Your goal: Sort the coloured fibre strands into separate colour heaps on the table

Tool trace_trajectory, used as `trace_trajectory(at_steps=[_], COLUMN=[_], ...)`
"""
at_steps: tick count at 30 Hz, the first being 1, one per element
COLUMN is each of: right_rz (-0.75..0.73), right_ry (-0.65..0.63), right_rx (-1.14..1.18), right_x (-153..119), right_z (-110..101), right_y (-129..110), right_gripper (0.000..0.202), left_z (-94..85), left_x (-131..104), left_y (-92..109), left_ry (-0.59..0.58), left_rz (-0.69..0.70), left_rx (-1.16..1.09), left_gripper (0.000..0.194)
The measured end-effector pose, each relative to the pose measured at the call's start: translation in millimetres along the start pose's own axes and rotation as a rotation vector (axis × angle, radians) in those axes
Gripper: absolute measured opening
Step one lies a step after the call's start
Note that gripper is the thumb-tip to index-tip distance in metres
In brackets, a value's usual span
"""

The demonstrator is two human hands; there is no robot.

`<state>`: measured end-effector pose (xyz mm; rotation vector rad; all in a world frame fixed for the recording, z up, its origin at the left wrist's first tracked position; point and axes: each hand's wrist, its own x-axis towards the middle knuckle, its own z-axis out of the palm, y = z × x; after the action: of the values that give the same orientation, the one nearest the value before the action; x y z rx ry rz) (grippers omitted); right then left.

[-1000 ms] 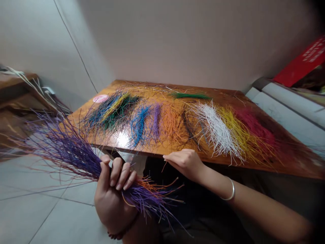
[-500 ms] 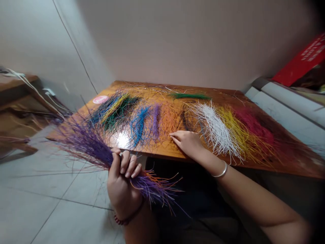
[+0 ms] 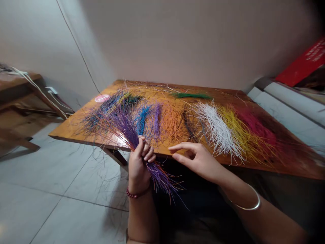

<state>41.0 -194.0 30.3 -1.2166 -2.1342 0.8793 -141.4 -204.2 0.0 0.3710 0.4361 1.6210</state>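
**While gripped at mid-length: bundle of purple and orange strands**

Though loose at both ends, gathered tight by the left hand, closed fist-like around the middle; station just before the front edge of the wooden table. Upper end fanned over the table's left part, lower end splayed in front of that edge. Mid-length grip probably for holding fine strands together, tips free.

Right hand: at the table's front edge, thumb and forefinger slightly parted, no strand discernible between; a shape suited to fine pinching.

Across the table, left to right: mixed dark pile, blue strands, purple strands, orange strands, sparse dark strands, white strands, yellow strands, deep-pink strands. Roughly side by side, apparently for telling colours apart; white, yellow and deep pink close enough for tangled edges.

Toward the table's back: green strands, laid crosswise, perhaps for separation from the rest. On the table's left side: round pink label.

Beyond the table's right side: red sheet, purpose unclear.
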Motion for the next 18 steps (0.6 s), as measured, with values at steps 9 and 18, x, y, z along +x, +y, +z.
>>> trace_trajectory(at_steps=[9,18], right_rz=[-0.101,0.106], right_ry=[0.069,0.255], right_rx=[0.123,0.257], right_x=[-3,4], right_z=[24,7], right_y=[-11,5], right_gripper=[0.013,0.026], left_z=[8.5,7.7], left_x=[1,2], left_y=[-16,-25], left_ry=[-0.023,-0.138], left_rz=[-0.068,-0.188], left_rx=[0.101,0.315], left_gripper=[0.015,0.022])
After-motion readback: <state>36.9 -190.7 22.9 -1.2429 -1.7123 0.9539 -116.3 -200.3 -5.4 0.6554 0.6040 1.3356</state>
